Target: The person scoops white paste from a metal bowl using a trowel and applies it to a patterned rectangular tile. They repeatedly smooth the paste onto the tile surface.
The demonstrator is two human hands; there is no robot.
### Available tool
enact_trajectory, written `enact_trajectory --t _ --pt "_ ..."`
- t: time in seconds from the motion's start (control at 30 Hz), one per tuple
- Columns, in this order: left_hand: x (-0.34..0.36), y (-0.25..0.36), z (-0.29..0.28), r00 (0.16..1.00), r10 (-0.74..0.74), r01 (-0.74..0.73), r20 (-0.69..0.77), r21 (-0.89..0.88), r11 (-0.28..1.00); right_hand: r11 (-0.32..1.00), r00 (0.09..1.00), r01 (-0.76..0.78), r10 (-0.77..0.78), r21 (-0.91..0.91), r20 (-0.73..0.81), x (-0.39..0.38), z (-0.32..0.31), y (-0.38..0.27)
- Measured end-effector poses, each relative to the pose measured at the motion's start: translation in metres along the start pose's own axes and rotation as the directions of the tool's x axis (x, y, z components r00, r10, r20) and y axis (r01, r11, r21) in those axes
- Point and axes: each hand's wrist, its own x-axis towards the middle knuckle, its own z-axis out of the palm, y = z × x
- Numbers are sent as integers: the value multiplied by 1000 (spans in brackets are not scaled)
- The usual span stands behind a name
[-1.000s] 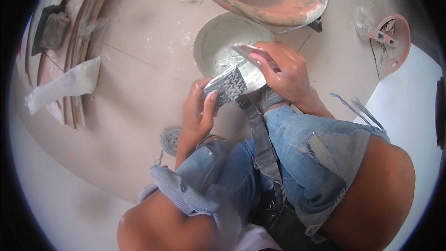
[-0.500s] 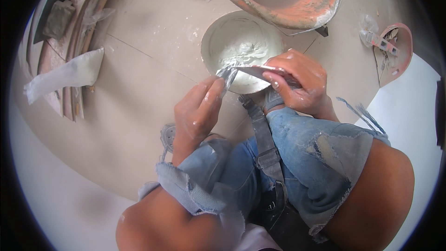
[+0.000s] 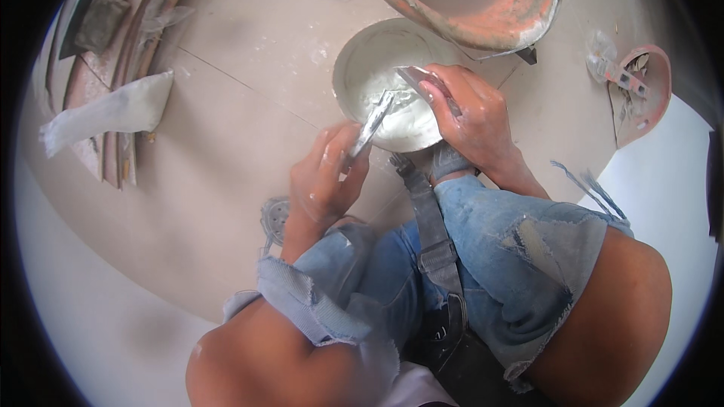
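Observation:
My left hand is closed on a flat metal scraper, seen almost edge-on and smeared with white, its far end over the near left of a round container. White paste lies inside the container. My right hand is closed on a second scraper, its blade angled leftward over the paste, white-flecked fingers at the container's right side. A grey strap hangs between my legs, below the container.
A large orange-stained tub stands just beyond the container. Stacked boards with a white bag lie at left. A pink tray with scraps and plastic is at right. A pale tiled floor surrounds me.
The left scraper has turned from face-up to edge-on and now points up into the container. My right hand dipped rightward, then rose back over the paste. The scene has shifted slightly right.

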Motion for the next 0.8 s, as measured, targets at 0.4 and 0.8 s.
enact_trajectory --t 0.4,0.8 --pt "22 17 -11 557 -517 541 650 -756 -368 918 972 168 -95 360 -214 -23 -20 8" --pt "13 15 -2 619 -587 655 521 -755 21 959 983 148 -115 243 -145 -17 -16 5"
